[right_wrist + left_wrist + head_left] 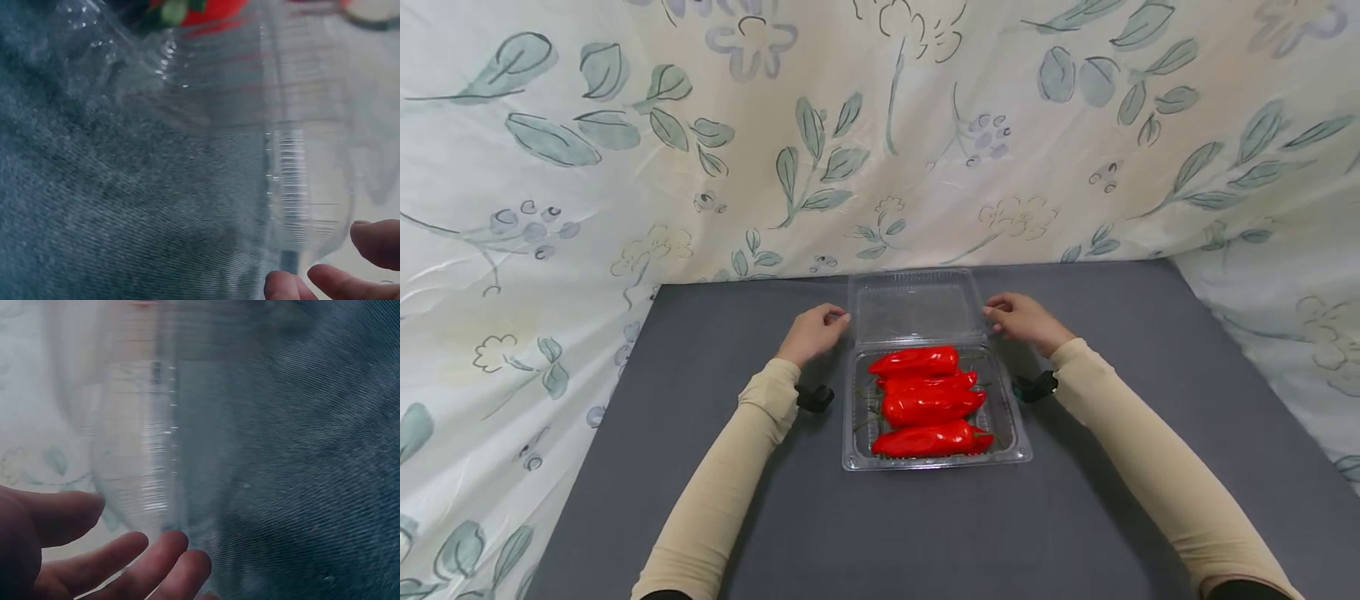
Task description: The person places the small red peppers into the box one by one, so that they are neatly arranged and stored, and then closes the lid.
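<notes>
Several glossy red peppers [934, 407] lie side by side in the base of a clear plastic clamshell box [936, 465]. Its see-through lid [917, 310] is folded back, away from the person. At the lid's left edge is my left hand [815, 333], fingers loosely bent. In the left wrist view a gap separates the thumb [72, 512] from the fingers, beside the ribbed lid wall [155, 469]. My right hand [1026, 323] is at the lid's right edge. In the right wrist view, its thumb [381, 244] and fingers are apart near the lid's corner.
A dark grey cloth [925, 533] covers the table. Behind it and along both sides hangs a pale curtain [880, 167] with leaves and flowers. Each wrist carries a small black camera, one at the left [815, 398] and one at the right [1035, 387].
</notes>
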The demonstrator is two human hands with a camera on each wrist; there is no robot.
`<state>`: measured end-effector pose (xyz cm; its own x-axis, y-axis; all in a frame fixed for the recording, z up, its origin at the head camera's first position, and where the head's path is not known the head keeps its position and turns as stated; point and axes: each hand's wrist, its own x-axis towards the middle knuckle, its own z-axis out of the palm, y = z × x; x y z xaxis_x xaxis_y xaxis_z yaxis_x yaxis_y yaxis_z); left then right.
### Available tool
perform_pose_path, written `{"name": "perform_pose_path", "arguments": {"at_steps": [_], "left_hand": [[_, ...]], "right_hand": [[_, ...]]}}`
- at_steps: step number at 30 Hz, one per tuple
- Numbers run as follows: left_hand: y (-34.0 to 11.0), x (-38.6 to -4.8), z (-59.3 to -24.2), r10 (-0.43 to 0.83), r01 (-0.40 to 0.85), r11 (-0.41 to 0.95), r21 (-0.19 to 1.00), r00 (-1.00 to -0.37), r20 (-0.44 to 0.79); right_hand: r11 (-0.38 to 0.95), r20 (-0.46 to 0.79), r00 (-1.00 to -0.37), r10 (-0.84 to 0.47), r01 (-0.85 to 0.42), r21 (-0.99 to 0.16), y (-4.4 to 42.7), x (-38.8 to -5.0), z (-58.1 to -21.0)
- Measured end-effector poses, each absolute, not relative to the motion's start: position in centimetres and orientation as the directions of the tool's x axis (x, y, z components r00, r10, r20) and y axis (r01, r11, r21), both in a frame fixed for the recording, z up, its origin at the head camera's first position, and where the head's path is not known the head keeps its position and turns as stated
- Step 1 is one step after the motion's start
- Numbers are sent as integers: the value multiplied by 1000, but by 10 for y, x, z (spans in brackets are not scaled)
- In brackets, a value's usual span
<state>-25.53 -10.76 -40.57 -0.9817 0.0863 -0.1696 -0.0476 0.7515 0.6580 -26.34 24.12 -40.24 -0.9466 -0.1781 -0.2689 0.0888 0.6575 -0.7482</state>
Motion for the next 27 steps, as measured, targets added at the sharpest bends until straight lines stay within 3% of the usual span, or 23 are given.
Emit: {"name": "perform_pose_path", "arguments": {"at_steps": [6, 15, 27], "left_hand": [[-108, -257, -415, 98, -68, 746, 663, -973, -210], [-105, -268, -423, 137, -104, 641, 761, -959, -246], [-103, -273, -420, 91, -102, 662, 743, -973, -214]], "right_hand": [[629, -284, -938, -199, 100, -771, 238, -270, -412], [583, -306, -926, -223, 125, -803, 243, -277, -415], [567, -312, -928, -204, 148, -810, 237, -283, -410]]}}
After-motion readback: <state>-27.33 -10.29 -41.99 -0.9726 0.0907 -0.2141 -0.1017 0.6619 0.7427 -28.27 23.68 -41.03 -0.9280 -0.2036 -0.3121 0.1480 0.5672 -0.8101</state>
